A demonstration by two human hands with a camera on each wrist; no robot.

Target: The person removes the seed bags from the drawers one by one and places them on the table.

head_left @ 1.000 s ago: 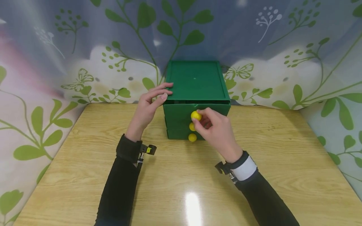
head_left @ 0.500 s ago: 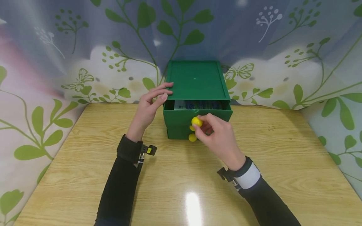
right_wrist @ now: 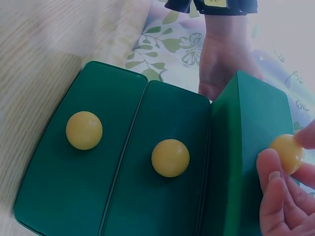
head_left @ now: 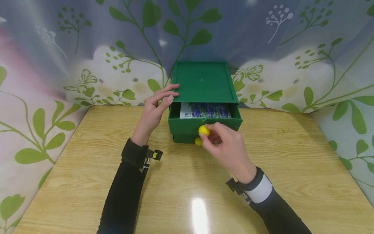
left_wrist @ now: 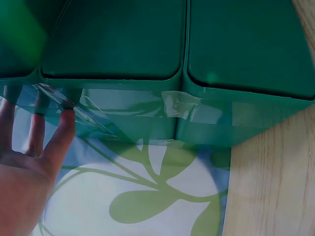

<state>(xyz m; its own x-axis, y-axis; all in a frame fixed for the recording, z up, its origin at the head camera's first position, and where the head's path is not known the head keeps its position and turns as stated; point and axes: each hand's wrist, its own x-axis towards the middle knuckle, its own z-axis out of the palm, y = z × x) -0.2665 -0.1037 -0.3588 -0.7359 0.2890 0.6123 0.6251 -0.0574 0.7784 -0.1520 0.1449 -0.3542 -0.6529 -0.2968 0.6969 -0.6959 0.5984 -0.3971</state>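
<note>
Knob (head_left: 204, 131), round and yellow, on the top drawer (head_left: 184, 126) is pinched btwn thumb and fingers of the R hand (head_left: 229, 148), a narrow hold. That drawer is right behind the pinch, standing partway out of the green cabinet (head_left: 201, 81), w/ a printed packet (head_left: 208, 110) showing inside, just beyond the grip. L hand (head_left: 155, 109) is up and left of the grip, fingers fairly straight and resting at the cabinet's top edge, gripping nothing afaict; prob. there as a brace. Middle knob (right_wrist: 170, 158) and bottom knob (right_wrist: 84, 130) are below the grip, untouched. Step in hand looks like opening the top drawer, already part done by my read, tho how much depth is left can't be seen. Next move calls for a level pull toward the body, above the table (head_left: 175, 195), pinch firm, L hand pressing the cabinet so it doesn't slide or tip. Risk: too hard a yank & the drawer could come right out or dip at the front.
</note>
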